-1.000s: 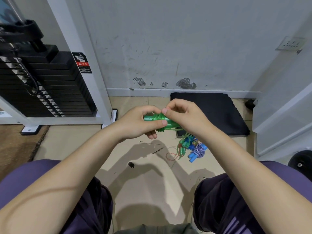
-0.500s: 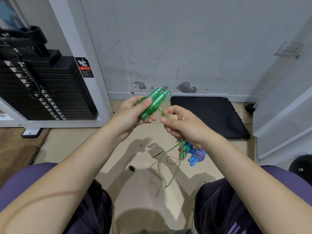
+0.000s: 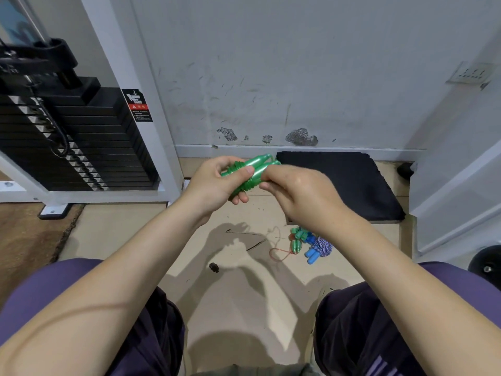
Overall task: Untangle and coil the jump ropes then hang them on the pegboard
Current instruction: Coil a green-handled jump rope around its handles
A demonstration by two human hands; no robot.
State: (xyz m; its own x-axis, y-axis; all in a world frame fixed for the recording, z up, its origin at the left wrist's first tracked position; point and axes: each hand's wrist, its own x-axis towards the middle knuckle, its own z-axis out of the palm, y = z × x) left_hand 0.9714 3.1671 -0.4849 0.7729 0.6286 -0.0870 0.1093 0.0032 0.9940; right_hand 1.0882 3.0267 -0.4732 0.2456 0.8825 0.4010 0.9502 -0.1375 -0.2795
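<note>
Green handles (image 3: 250,169) now level in left hand (image 3: 214,183); dangling cord gone, wound up by right hand (image 3: 301,196) pinching it. Coil nearly done; more ropes (image 3: 309,244) on floor.

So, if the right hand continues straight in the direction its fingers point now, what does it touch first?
The right hand points leftward at the green handles, which its fingertips already seem to touch. Just behind them is the left hand gripping the handles. Depth is uncertain.
</note>
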